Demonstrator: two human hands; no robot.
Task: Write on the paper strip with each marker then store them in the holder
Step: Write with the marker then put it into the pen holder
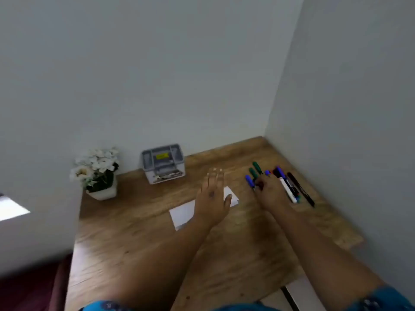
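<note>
White paper strip [183, 213] under flat left hand [212, 195]; right hand [270, 193] fingers curled among markers [285, 184], grip unclear.

The left hand [212, 196] lies flat over the paper strip [184, 213], while the right hand [270, 194] reaches among the markers [289, 187] at far right.

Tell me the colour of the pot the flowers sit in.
White, seen in the head view: the pot stands at the desk's left edge, beside the wall.
</note>
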